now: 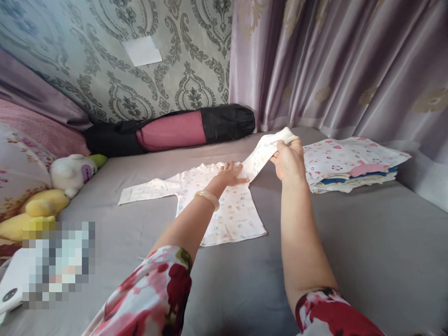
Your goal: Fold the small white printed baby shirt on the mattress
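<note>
A small white long-sleeved shirt (227, 217) with a pale print lies spread on the grey bed sheet (245, 289). Its left-hand sleeve stretches out flat. My left hand (231, 175) rests on the shirt near the shoulder, fingers spread and pressing down. My right hand (290, 158) pinches the cuff of the other sleeve and holds it raised off the sheet, so the sleeve slants up from the shoulder. A pale bangle (207, 200) circles my left wrist.
A stack of folded clothes (353, 163) sits at the right. Behind lies a long black and pink bag (171, 130) against the patterned wall. Plush toys (72, 172) and a white device (17, 275) are at the left. Purple curtains (332, 60) hang behind.
</note>
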The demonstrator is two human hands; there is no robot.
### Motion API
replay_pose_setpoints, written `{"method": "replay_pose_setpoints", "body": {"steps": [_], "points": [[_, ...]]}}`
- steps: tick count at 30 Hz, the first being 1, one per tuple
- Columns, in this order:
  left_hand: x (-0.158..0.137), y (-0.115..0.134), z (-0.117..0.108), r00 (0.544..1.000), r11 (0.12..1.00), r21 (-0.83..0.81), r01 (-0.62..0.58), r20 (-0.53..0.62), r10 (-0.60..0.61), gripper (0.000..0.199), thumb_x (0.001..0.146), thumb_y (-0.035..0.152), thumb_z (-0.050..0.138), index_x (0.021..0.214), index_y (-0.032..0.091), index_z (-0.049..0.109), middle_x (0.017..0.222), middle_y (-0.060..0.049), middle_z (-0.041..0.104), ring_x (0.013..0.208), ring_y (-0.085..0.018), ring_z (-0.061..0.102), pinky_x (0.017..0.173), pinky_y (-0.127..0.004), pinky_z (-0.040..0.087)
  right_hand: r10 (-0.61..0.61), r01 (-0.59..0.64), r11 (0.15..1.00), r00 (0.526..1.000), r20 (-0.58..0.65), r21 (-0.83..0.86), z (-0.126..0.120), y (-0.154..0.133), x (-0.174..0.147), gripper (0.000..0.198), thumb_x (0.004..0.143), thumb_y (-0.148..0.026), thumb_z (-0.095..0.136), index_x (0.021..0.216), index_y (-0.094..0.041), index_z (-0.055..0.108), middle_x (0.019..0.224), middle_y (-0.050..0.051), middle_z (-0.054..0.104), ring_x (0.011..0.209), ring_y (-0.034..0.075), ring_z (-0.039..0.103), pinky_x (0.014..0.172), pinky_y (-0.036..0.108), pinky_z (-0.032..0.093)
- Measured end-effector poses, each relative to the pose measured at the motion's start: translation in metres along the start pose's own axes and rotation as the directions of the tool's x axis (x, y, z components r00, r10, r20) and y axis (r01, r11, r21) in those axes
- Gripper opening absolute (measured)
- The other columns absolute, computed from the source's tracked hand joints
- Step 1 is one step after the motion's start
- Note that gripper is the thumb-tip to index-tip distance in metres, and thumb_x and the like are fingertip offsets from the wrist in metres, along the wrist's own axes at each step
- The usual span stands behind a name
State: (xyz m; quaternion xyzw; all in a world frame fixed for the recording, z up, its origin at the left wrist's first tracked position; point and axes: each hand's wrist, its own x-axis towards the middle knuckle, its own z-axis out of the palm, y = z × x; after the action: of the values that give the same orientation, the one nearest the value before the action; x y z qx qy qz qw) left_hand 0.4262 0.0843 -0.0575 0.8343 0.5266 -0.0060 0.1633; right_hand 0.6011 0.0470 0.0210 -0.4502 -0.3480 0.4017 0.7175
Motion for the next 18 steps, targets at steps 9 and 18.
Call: {"method": "replay_pose_setpoints", "body": {"steps": [9, 18], "points": [[0.01, 0.005, -0.021, 0.998, 0.999, 0.032, 0.004, 0.059, -0.006, 0.097, 0.064, 0.079, 0.058, 0.144, 0.026, 0.039, 0.154, -0.018, 0.033, 0.141, -0.045, 0.022, 0.108, -0.063, 0.022, 0.144, -0.166, 0.972, 0.98, 0.136, 0.169, 0.02, 0.003, -0.012, 0.032, 0.079, -0.009, 0.047, 0.104, -0.028, 0.044, 0.089, -0.004, 0.065, 0.079, 0.014, 0.068, 0.077, 0.041, 0.057], [-0.011, -0.005, -0.007, 0.998, 0.986, -0.169, -0.001, -0.069, -0.011, 0.097, 0.071, 0.077, 0.056, 0.15, 0.027, 0.028, 0.158, -0.018, 0.021, 0.145, -0.044, 0.016, 0.111, -0.059, 0.024, 0.217, -0.242, 0.942, 0.968, 0.128, 0.235, 0.024, 0.01, -0.011, 0.026, 0.082, -0.009, 0.046, 0.1, -0.027, 0.045, 0.085, -0.005, 0.064, 0.081, 0.013, 0.067, 0.078, 0.039, 0.058]]}}
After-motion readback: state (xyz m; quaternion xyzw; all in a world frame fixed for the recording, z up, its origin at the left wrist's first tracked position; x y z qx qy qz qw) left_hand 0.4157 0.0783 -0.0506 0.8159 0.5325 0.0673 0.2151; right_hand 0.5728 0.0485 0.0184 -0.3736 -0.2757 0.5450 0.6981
